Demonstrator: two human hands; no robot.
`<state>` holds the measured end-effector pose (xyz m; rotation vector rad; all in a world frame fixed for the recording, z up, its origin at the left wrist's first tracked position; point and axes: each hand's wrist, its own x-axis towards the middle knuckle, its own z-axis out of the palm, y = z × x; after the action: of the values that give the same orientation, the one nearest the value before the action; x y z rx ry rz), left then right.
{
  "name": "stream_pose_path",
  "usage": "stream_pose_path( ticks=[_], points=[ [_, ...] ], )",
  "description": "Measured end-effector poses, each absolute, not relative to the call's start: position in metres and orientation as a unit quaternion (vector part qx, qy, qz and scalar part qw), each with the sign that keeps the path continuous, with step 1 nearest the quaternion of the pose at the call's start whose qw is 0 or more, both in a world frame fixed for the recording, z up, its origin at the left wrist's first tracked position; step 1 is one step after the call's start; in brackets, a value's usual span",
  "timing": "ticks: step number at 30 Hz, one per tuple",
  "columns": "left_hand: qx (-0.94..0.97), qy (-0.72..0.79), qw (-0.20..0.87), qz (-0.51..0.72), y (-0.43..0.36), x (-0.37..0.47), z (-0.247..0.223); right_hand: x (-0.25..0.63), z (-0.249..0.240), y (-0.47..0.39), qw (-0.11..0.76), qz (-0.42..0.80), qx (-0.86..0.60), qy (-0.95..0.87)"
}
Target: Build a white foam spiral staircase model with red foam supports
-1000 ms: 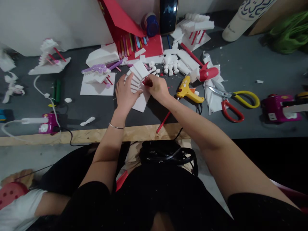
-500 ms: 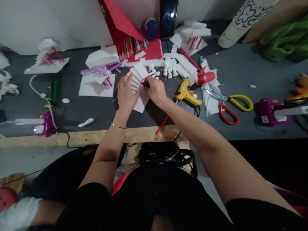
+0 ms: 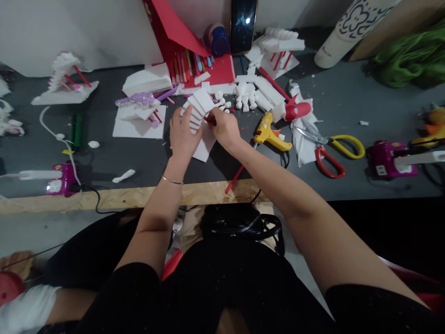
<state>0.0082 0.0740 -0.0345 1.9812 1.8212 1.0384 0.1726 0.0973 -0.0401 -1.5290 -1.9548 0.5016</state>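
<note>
My left hand (image 3: 184, 133) is closed around the left side of a white foam staircase model (image 3: 200, 102), whose flat steps fan out at the top. Beneath it lies a white foam base (image 3: 206, 147), partly covered by my hands. My right hand (image 3: 225, 127) pinches a short red stick (image 3: 209, 119) at the model's right side; its far end is hidden. Just right of my right hand rests a yellow glue gun (image 3: 269, 134), its nozzle toward me. A longer red stick (image 3: 234, 181) lies partly under my right forearm.
Scissors (image 3: 328, 141) with red and yellow handles lie right on the grey table (image 3: 347, 102). Similar models stand around: a purple-topped one (image 3: 139, 109), one far left (image 3: 66, 79), one at back right (image 3: 280, 44). Coloured markers (image 3: 189, 67), a phone (image 3: 243, 28) and a bottle (image 3: 342, 39) line the back.
Both hands stay at the model with almost the same grip. The whole view has shifted very slightly; nothing else visibly differs.
</note>
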Motion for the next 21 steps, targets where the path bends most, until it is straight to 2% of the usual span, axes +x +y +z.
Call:
stream_pose_path(
  ticks=[6, 11, 14, 21],
  points=[
    [0.685, 0.627, 0.128, 0.349, 0.076, 0.006, -0.039, 0.181, -0.028, 0.093, 0.297, 0.217, -0.569, -0.735],
    [0.688, 0.616, 0.130, 0.362, 0.068, 0.007, -0.021, 0.198, -0.016, 0.078, 0.298, 0.244, -0.543, -0.746],
    [0.720, 0.578, 0.133, 0.361, 0.056, 0.014, -0.002, 0.203, -0.005, 0.062, 0.263, 0.200, -0.519, -0.788],
    [0.797, 0.514, 0.220, 0.229, 0.027, 0.028, 0.025, 0.214, 0.017, 0.023, 0.183, 0.094, -0.474, -0.856]
  ],
)
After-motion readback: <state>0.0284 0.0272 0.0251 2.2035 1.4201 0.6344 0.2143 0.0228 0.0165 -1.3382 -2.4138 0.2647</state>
